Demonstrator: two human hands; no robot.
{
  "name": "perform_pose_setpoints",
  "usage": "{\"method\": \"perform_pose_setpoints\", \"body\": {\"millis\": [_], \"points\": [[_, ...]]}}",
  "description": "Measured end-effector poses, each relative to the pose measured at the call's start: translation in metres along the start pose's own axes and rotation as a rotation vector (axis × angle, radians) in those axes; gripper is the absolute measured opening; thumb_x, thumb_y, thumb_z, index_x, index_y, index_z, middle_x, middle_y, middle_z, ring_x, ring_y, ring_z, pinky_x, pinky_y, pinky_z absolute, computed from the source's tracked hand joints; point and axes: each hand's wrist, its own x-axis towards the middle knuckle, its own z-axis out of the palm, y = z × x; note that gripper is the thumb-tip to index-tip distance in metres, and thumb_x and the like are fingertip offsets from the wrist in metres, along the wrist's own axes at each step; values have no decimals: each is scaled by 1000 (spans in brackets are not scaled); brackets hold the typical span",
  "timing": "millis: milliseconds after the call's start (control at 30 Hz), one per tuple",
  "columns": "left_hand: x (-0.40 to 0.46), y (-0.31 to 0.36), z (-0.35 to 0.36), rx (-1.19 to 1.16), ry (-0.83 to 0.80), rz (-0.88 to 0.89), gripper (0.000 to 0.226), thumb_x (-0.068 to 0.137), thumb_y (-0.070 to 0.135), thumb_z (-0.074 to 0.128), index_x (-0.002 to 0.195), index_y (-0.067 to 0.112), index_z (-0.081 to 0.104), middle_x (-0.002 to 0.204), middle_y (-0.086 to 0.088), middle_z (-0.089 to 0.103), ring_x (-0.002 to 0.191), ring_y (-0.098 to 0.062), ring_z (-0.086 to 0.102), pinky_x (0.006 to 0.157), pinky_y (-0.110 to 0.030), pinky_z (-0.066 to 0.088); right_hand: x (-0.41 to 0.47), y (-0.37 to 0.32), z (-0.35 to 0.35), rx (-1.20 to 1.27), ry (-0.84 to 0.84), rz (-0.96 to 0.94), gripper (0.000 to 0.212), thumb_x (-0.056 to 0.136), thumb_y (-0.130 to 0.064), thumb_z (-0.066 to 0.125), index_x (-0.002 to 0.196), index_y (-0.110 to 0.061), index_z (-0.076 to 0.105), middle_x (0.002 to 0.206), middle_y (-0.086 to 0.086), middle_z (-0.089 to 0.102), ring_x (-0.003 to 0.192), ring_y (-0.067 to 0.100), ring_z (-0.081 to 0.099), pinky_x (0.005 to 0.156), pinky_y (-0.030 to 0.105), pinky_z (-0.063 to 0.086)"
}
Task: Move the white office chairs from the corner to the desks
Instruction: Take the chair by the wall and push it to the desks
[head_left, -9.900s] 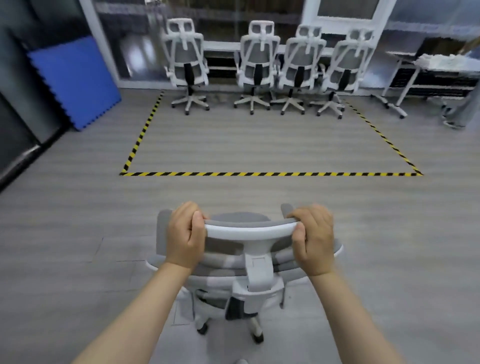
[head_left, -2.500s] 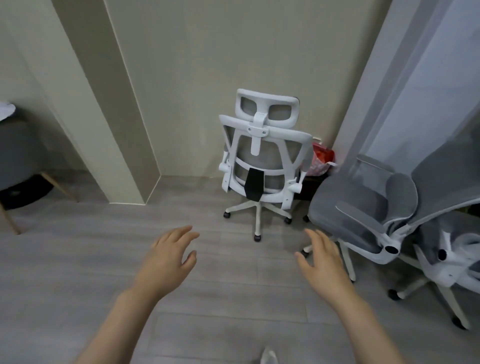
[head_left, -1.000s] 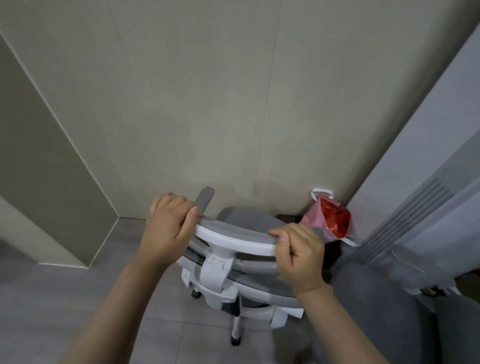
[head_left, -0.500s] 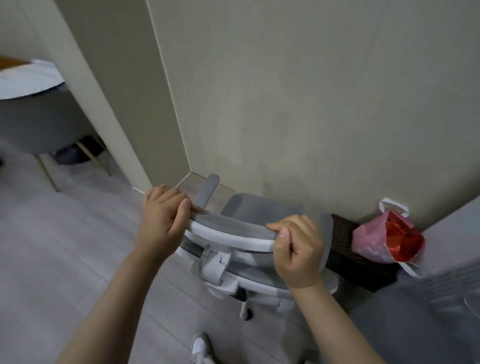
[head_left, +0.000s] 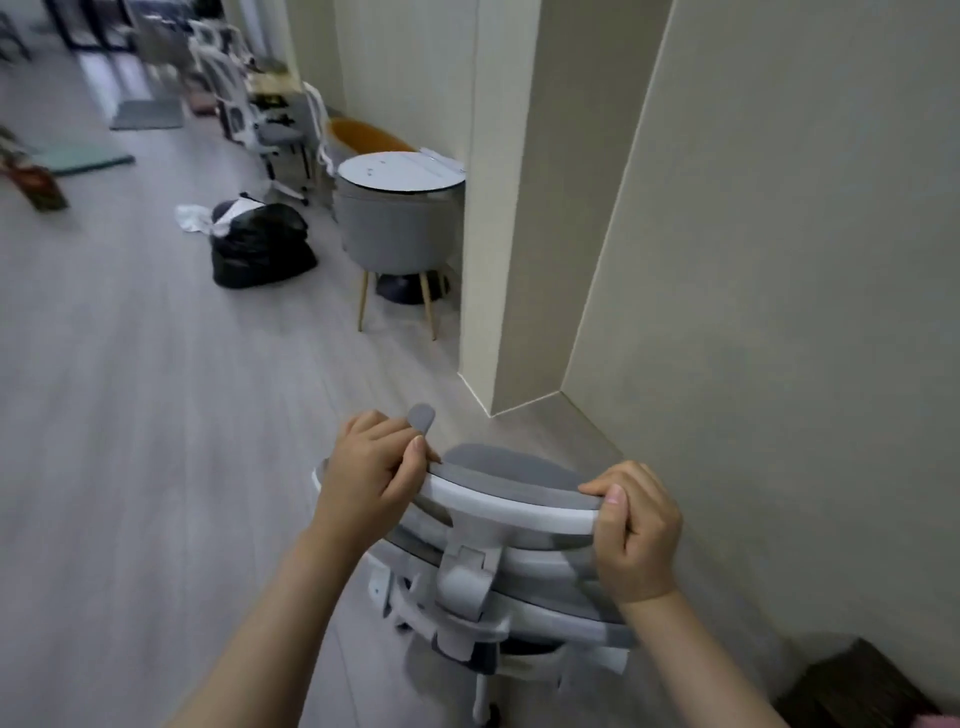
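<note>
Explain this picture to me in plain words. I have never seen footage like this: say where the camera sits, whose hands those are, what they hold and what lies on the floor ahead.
No machine here: a person wears a wide-angle camera on the head, looking forward and down, so you see their own arms. The left hand and right hand each curl round the top bar of a white-framed office chair with grey mesh padding, seen from behind and above. It stands on a pale grey plank floor, near a beige wall. Ahead, by the wall's jutting corner, stands a round grey upholstered stool with a white top and thin wooden legs; left of it lies a tied black rubbish bag. Farther off is blurred furniture.
</note>
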Motion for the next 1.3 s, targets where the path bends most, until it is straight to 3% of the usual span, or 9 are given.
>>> {"method": "perform_pose_setpoints", "body": {"millis": [200, 467, 600, 933, 1100, 1300], "points": [[-54, -71, -99, 60, 167, -157, 35, 91, 23, 38, 62, 23, 58, 63, 12, 53, 68, -13, 46, 74, -34, 34, -3, -77, 105, 174, -123, -66, 41, 97, -19, 33, 67, -10, 60, 72, -3, 56, 65, 18, 50, 60, 40, 41], [-141, -162, -246, 235, 275, -354, 39, 91, 23, 37, 64, 16, 64, 63, 7, 56, 67, -17, 50, 76, -38, 38, -28, -208, 258, 401, -217, -93, 40, 94, -15, 33, 64, -7, 58, 68, 0, 54, 64, 19, 48, 61, 38, 39], [-193, -197, -319, 318, 382, -491, 41, 90, 25, 36, 64, 18, 66, 62, 7, 56, 67, -16, 47, 75, -31, 32, -47, -284, 331, 520, -317, -118, 41, 93, -15, 31, 63, -6, 57, 67, -1, 52, 66, 12, 43, 63, 31, 35], [-337, -260, -479, 554, 706, -830, 40, 91, 24, 34, 64, 18, 63, 64, 7, 56, 70, -17, 49, 77, -37, 38, -106, -494, 498, 877, -639, -299, 40, 94, -16, 31, 66, -8, 57, 68, 1, 53, 69, 9, 42, 70, 21, 34], [-411, -282, -556, 719, 843, -988, 42, 90, 25, 33, 63, 13, 62, 64, 6, 56, 70, -14, 48, 76, -33, 36, -148, -618, 571, 1061, -786, -397, 39, 92, -14, 32, 63, -6, 56, 64, 3, 50, 67, 12, 40, 64, 27, 32], [-495, -291, -637, 906, 1030, -1180, 43, 91, 26, 32, 64, 16, 64, 62, 16, 50, 70, -8, 45, 74, -31, 35, -205, -762, 633, 1230, -1132, -536, 37, 95, -22, 32, 67, -10, 52, 68, 1, 48, 68, 20, 45, 64, 33, 35]]}}
